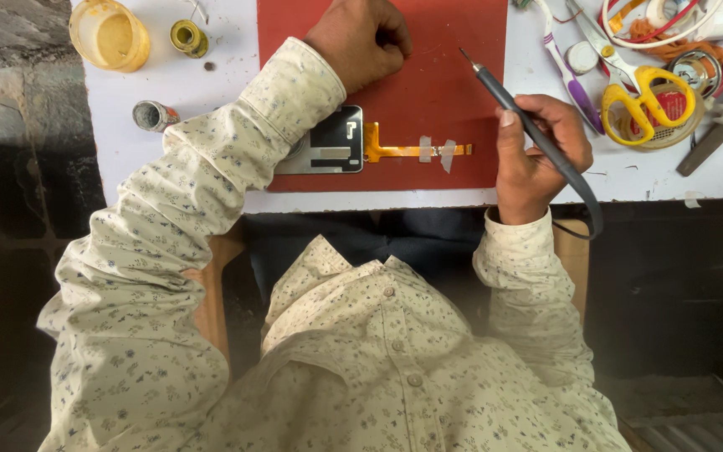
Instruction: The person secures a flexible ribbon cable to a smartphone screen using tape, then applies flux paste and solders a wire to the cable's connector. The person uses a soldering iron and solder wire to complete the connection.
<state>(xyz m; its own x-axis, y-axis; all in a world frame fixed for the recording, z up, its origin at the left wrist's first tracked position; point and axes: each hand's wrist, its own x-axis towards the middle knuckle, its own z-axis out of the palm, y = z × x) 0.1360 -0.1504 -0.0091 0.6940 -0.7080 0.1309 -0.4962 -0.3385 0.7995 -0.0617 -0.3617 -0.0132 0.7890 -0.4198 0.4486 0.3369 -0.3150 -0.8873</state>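
At the bottom of the frame the person's floral cream shirt [361, 368] fills the view, both sleeves reaching up onto the white surface [169, 84]. Just right of centre the right hand [537, 155] is closed around a slim dark soldering iron [520, 113], whose pointed tip hangs above the red mat [437, 92] and whose dark cord loops down past the wrist. On the mat near its lower edge lies a small metal-framed electronic module [332, 142], partly under the left sleeve, with an orange flex ribbon [416, 151] running right from it, held down by two strips of pale tape. Higher, at the top centre of the frame, the left hand [361, 42] rests on the mat curled into a loose fist, holding nothing that can be seen. In the upper left stand a round amber plastic jar [110, 33], open, with yellowish contents, a small yellow-green pot [187, 38] whose contents cannot be made out, and a little grey tube-like container [152, 115] lying on its side. In the upper right sit yellow-handled scissors [646, 92] over a round tin, a purple-and-white toothbrush [566, 75], red and white wires [654, 25] and a flat file [717, 134].
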